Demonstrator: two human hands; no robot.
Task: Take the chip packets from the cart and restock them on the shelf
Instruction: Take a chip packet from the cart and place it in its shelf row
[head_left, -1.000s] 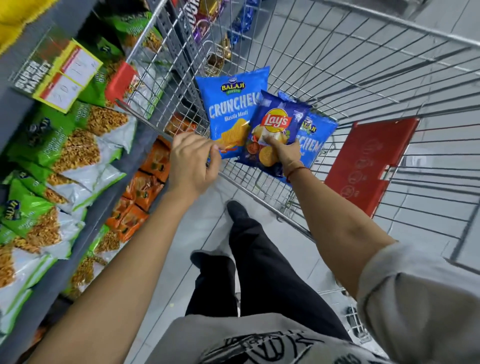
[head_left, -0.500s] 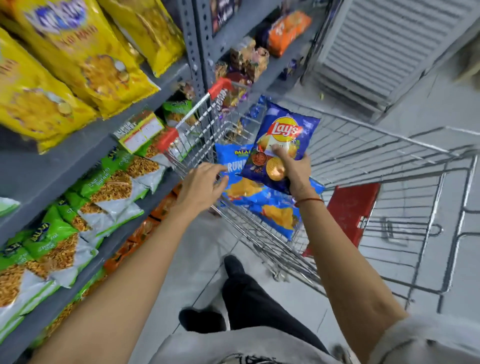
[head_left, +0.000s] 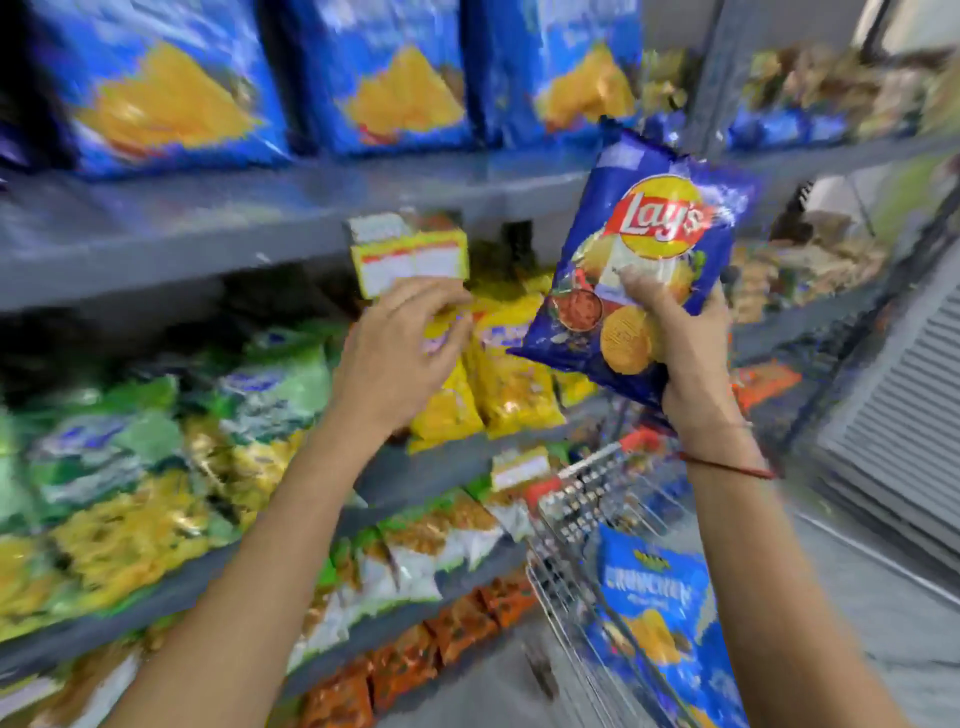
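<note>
One chip packet (head_left: 644, 270) gripped upright in right hand (head_left: 685, 353), at 1 o'clock, in front of the shelf (head_left: 208, 228). Left hand (head_left: 400, 348) empty, fingers loosely curled, at 11 o'clock. Cart (head_left: 582, 499) at 5 o'clock, blue packet (head_left: 654, 618) inside.

1. Shelf (head_left: 291, 218) unit fills left and centre; cart (head_left: 587, 493) stands lower right, just beside it.
2. Top shelf: row of big packets (head_left: 171, 88).
3. Price tag (head_left: 410, 257) hangs on that shelf's front edge.
4. Left hand (head_left: 400, 348) below the tag, in front of the middle-shelf packets (head_left: 514, 374).
5. Right hand (head_left: 691, 353) holds Lay's packet (head_left: 639, 249) up, right of left hand, above cart.
6. Crunchex packet (head_left: 654, 613) lies in cart.
7. More packets on the lower shelves (head_left: 415, 561).
</note>
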